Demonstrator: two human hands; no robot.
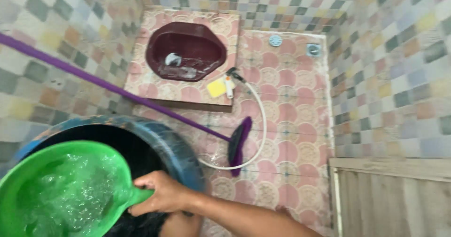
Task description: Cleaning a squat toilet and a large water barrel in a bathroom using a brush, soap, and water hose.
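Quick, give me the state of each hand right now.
Right hand: closed on the handle of the green scoop, full of water.
Left hand: not in view.

Counted in view: one hand [162,194], closed on the handle of one green plastic dipper [61,190] full of water. One large dark blue round barrel [176,143]. One purple long-handled floor brush [238,145]. One maroon squat toilet pan [185,51] set in one raised tiled platform [188,95]. One white flexible spray hose [260,119]. One yellow rectangular sponge [216,87]. Two round floor drain fittings [276,40], [314,49]. One wooden plank door [394,199].
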